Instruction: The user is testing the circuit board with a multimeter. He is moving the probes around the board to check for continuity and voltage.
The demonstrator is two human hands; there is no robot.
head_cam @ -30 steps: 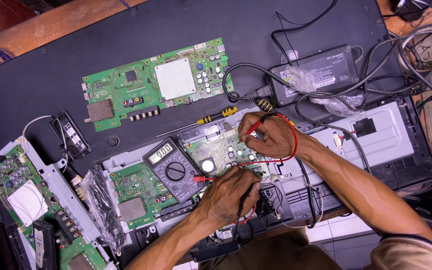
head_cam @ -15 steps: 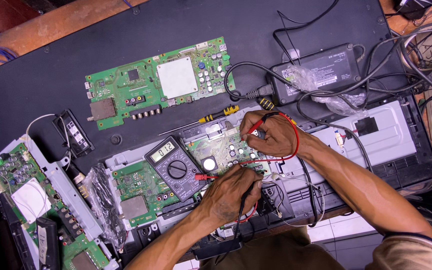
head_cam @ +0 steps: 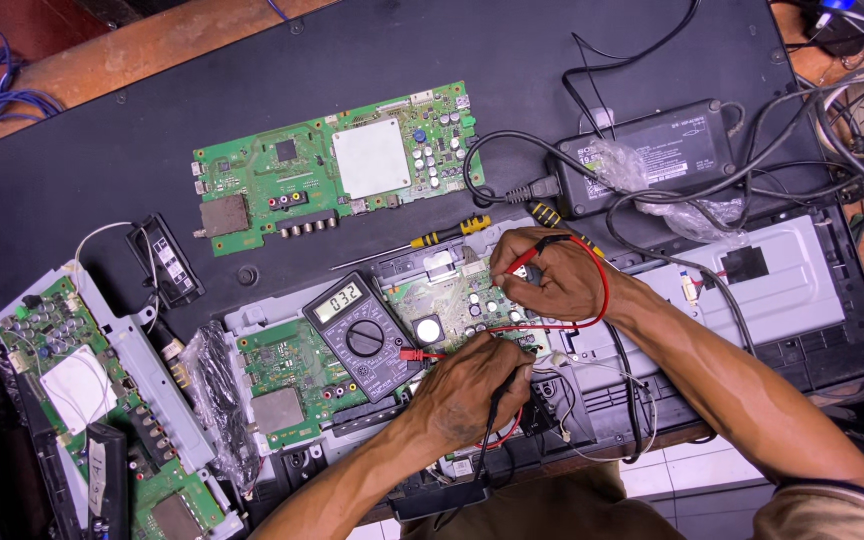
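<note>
Nearest to me: my left hand (head_cam: 467, 390), fingers curled tight round a thin black test probe (head_cam: 497, 405). The probe's long axis runs near vertical in the frame, tip pointing away from me onto the small green circuit board (head_cam: 457, 300) in the open grey metal chassis (head_cam: 782, 285).

Just left of that hand: a dark grey digital multimeter with a round dial (head_cam: 360, 330), lying flat, long axis tilted, display end up-left. It overlaps another green board with a metal shield can (head_cam: 282, 385).

Next out: my right hand (head_cam: 552, 275), fingers pinching a red-tipped test probe (head_cam: 524, 262). It lies roughly level, tip pointing left and slightly down onto the same small board. Its red lead (head_cam: 600, 300) loops round the wrist and back towards the meter.

Beyond the hands: a yellow-and-black-handled screwdriver (head_cam: 432, 240) on the black desk (head_cam: 102, 160), shaft pointing left.

Farther: a large green mainboard with a square silver heat-spreader (head_cam: 337, 170), long axis left to right, slightly tilted. Right of it, a black power brick (head_cam: 657, 150) with cables.

Far left: a third green board in a grey bracket (head_cam: 82, 380).
</note>
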